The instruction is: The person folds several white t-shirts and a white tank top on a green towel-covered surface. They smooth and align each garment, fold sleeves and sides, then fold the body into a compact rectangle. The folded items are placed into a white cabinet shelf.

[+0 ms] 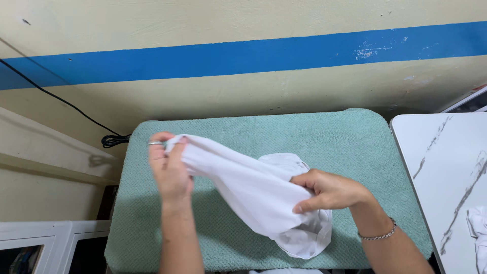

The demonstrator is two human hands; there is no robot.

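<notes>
A white garment [253,190] is stretched between both hands above a table covered with a pale green towel [324,134]. My left hand [170,170] pinches one end of the cloth at the left, raised off the towel; a ring shows on one finger. My right hand [327,192] grips a bunched fold near the middle right, with a chain bracelet on the wrist. The rest of the garment hangs and rests on the towel below my right hand.
A white marble-patterned table [446,167] stands at the right with another white cloth [478,231] at its edge. A black cable [109,139] runs down the wall at the left. White cabinet tops [50,231] sit at the lower left.
</notes>
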